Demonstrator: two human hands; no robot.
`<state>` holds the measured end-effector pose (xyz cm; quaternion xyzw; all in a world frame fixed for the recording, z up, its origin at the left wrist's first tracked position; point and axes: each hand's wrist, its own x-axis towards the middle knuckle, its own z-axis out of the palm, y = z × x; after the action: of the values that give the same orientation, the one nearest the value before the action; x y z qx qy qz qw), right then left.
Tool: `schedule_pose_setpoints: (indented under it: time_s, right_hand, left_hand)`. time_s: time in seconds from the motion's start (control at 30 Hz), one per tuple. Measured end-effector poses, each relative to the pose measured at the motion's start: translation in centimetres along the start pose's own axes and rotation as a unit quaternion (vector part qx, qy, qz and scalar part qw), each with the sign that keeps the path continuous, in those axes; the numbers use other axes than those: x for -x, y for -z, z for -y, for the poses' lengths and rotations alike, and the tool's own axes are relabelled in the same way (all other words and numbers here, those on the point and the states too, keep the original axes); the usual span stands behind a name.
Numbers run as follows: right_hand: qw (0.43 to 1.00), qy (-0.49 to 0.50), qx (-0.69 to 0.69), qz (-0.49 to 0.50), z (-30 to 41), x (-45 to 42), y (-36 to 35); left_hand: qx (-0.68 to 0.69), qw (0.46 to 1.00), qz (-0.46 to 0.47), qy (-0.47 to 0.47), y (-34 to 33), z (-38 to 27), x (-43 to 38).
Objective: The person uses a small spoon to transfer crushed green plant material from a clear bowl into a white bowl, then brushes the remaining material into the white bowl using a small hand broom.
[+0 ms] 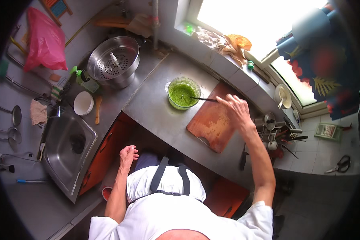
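Note:
On the steel counter stands a clear glass bowl (195, 85) with a handle, holding a bright green blended mixture (181, 93). A dark-handled utensil (205, 99) rests over the bowl's right side, its other end down in the mixture. The fingertips of my right hand (237, 109) pinch the outer end of that handle, above a wooden cutting board (211, 126). My left hand (128, 155) hangs in front of the counter by my apron, fingers loosely bent and apart, with nothing in it.
Left of the bowl stand a perforated steel pot (96, 64), a white bowl (83, 103), a wooden spatula (98, 110) and a steel sink (58, 156). A dark-handled knife (244, 160) lies right of the board. Utensils (283, 133) crowd the right corner, below a tiled windowsill (228, 67).

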<state>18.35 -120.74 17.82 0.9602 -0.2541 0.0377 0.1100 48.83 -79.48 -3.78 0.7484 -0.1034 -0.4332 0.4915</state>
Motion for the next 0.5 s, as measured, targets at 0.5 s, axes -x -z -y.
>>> schedule_pose_setpoints:
  time_s: [0.5]
  right_hand:
    - [0.977,0.101,0.069,0.172,1.0,-14.9,-5.9]
  left_hand:
    - [0.071,0.996,-0.042,0.037,0.3,0.4,-5.9]
